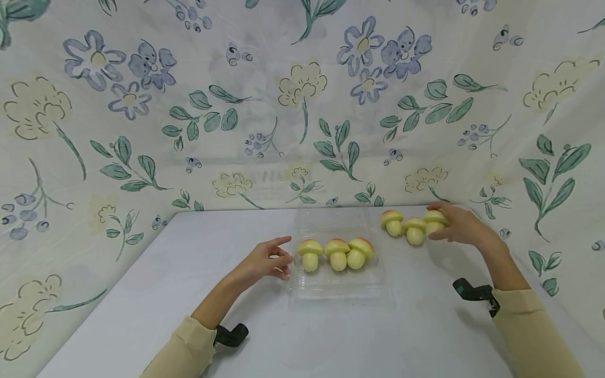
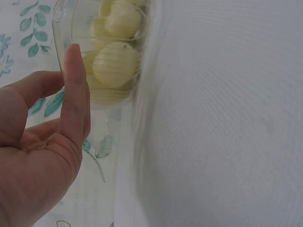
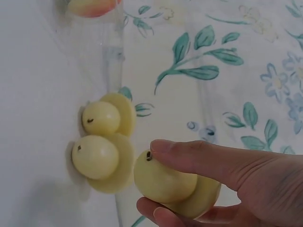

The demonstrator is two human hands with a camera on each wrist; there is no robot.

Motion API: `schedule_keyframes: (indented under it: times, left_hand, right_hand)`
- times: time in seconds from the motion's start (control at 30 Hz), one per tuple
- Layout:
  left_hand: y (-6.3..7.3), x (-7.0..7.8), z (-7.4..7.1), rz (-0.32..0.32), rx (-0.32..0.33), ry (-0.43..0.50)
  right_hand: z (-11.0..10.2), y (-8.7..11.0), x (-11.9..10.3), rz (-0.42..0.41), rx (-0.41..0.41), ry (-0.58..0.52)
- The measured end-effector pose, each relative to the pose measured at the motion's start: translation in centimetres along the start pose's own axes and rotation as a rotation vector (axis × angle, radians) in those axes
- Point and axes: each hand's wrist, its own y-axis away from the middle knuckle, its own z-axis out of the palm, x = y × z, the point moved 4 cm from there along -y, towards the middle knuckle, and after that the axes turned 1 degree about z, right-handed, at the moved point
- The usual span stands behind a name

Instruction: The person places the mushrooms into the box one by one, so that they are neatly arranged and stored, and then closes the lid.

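My right hand [image 1: 457,224] holds a yellow toy mushroom [image 3: 163,180] at the back right of the table, thumb across its pale stem and fingers beneath. Just left of it sit two more yellow mushrooms, one nearer mushroom [image 1: 415,231] and one farther mushroom [image 1: 392,223]. A clear plastic box [image 1: 340,291] stands mid-table with its lid folded back. Inside it lie three mushrooms [image 1: 338,254] with red-tinged caps, stems facing me. At the box's left wall is my left hand [image 1: 264,258], its fingers loosely extended and fingertips right at the side.
The white table [image 1: 189,315] ends at the back against a hanging cloth [image 1: 264,121] printed with flowers and leaves. Each wrist carries a black camera mount, the left mount [image 1: 231,335] and the right mount [image 1: 472,291].
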Motion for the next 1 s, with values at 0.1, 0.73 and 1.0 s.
schedule_keyframes:
  times: [0.1, 0.73, 1.0]
  left_hand:
    - [0.0, 0.0, 0.0, 0.001, 0.001, -0.001]
    - [0.0, -0.2, 0.0, 0.002, 0.007, -0.004]
    - [-0.1, -0.2, 0.1, 0.004, 0.002, 0.0]
  right_hand:
    - [-0.2, 0.2, -0.8, -0.016, 0.007, -0.006]
    - [0.4, 0.7, -5.5, -0.146, 0.054, 0.065]
    - [1.5, 0.8, -6.9, -0.171, 0.038, 0.063]
